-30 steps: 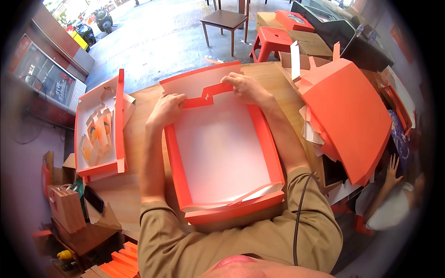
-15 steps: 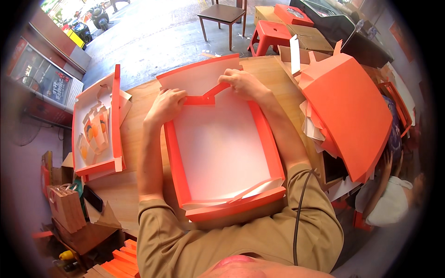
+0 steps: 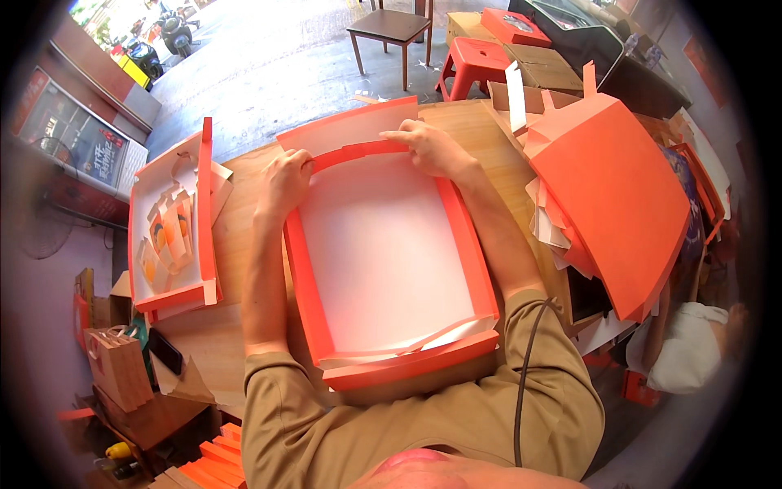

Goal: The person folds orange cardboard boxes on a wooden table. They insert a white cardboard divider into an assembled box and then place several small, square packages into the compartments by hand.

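"Both halves of the orange strip (image 3: 354, 152) at the box's far end, set in a step 0.5 s ago, have been brought into 1 smooth band, and the left hand (image 3: 285, 181) has been shifted slightly outward."

"Where is the orange box (image 3: 387, 253), and how is it held?"

"It is laid on the table (image 3: 471, 122), on the near side of both hands. Its far left corner seems to be pinched by the left hand, whose fingers are curled narrow. At the far right corner, the right hand (image 3: 429, 152) is placed with its index finger stretched leftward before the far flap (image 3: 346, 128); whether anything is gripped there cannot be told."

"How is this best done?"

"Both corners should probably be kept square, and the strip pressed evenly between the 2 hands, so that no stray crease is forced."

"And what is placed alongside?"

"Left of the left hand, 1 shallow tray (image 3: 210, 220) with card pieces (image 3: 173, 228); right of the right hand, piled orange card (image 3: 611, 204)."
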Motion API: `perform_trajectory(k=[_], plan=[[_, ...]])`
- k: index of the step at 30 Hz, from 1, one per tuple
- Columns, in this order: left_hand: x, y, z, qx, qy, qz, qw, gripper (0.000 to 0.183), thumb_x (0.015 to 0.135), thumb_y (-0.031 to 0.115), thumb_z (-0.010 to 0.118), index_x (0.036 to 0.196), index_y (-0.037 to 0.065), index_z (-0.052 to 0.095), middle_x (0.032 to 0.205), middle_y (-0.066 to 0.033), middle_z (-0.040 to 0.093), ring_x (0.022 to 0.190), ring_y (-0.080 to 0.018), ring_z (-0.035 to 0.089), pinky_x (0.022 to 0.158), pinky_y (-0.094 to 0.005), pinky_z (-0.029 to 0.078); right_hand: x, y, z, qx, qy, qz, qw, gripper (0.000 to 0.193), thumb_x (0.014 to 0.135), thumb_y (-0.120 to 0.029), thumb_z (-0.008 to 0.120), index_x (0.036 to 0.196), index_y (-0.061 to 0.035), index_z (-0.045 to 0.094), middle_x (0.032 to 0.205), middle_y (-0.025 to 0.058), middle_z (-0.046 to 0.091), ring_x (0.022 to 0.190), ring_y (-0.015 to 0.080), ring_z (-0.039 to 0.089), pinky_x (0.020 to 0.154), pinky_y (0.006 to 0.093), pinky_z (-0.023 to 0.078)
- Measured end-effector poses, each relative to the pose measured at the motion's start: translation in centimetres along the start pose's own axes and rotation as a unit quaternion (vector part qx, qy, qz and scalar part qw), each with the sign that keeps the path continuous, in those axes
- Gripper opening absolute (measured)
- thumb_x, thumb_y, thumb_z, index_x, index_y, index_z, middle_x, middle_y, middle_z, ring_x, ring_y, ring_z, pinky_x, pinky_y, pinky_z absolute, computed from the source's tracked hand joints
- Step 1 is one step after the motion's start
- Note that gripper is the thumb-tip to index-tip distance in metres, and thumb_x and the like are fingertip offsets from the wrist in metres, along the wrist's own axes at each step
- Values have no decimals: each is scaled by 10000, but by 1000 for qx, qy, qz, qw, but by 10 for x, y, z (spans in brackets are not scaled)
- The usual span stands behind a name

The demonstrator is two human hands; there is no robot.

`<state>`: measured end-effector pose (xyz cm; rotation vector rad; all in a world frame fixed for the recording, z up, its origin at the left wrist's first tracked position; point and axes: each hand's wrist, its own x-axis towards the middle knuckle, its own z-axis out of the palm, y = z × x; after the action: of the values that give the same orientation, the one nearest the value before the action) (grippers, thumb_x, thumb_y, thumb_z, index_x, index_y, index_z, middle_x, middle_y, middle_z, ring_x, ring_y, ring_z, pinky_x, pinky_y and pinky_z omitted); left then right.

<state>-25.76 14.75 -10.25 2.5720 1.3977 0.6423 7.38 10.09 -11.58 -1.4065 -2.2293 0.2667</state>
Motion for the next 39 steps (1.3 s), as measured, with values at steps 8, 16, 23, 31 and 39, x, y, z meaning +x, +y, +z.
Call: perform_trajectory(k=[8,16,23,31,39], plan=[[2,0,5,30,72,14,997,139,916,121,648,1003,94,752,1017,-96,711,1044,-312,675,885,-445,553,-2,9,-3,-4,57,-15,998,616,801,85,617,1354,-176,688,1351,113,605,1318,330,564,1075,458,511],[2,-19,9,41,88,-1,995,242,858,79,710,1093,46,667,1140,-142,621,1130,-345,610,945,-450,531,2,17,-2,32,70,198,977,948,772,-46,697,1626,-186,310,1562,188,424,1384,364,523,1105,481,486],[0,-24,14,-29,50,-117,991,484,880,299,820,1161,25,536,1236,-187,575,1171,-355,596,983,-463,502,-1,36,4,217,63,243,943,973,840,-114,668,1649,-20,136,1567,275,461,1290,349,622,1082,420,507],[7,-64,9,-152,-19,-160,975,516,971,432,715,1195,-13,583,1218,-240,607,1124,-344,625,965,-444,514,6,40,8,267,41,254,929,929,916,-235,672,1665,-54,153,1551,296,468,1456,387,480,1172,456,435],[0,-64,24,-290,50,-233,927,720,947,312,794,1455,12,381,1146,-121,648,943,-227,663,829,-340,540,-1,59,18,272,83,234,930,944,946,-378,732,1663,-41,218,1473,250,568,1351,346,580,1105,436,481]])
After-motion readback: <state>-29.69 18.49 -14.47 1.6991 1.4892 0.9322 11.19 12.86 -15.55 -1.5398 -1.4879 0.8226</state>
